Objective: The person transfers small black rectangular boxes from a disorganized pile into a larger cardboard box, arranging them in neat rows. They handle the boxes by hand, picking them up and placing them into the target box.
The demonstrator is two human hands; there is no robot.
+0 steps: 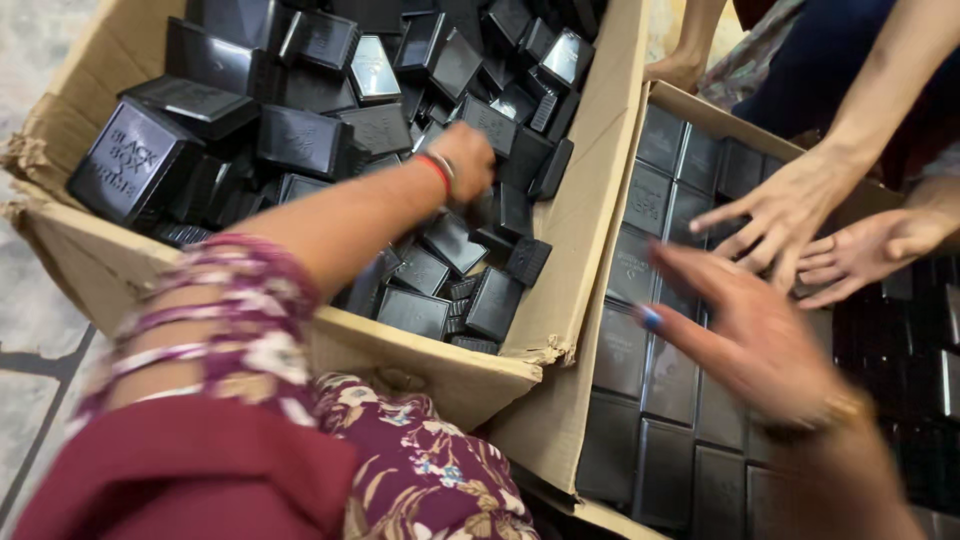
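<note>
Your left hand (462, 160) is sunk wrist-deep among the loose black boxes (300, 140) heaped in the left carton (90, 260), near the middle of the pile. The fingers curl down out of sight, so you cannot tell whether they have closed on a box or only rest on the heap. The boxes lie tilted every way, which leaves gaps for fingers to slide under an edge.

Your right hand (760, 340) hangs spread and empty over the right carton (700, 105), blurred, with the fingers pointing toward the dividing flap (590, 200). Beneath it the packed boxes (640, 370) stand on edge in tight rows, face to face, so each props its neighbour and no room is lost.

A co-worker's two hands (800, 225) reach in from the far side, fingers splayed on the same rows, just beyond your right hand. That corner is crowded.

The flap rises between the cartons, so anything crossing must go over it. The left carton's near wall (430, 365) is torn and sags. Open room lies above the pile, not beside it.
</note>
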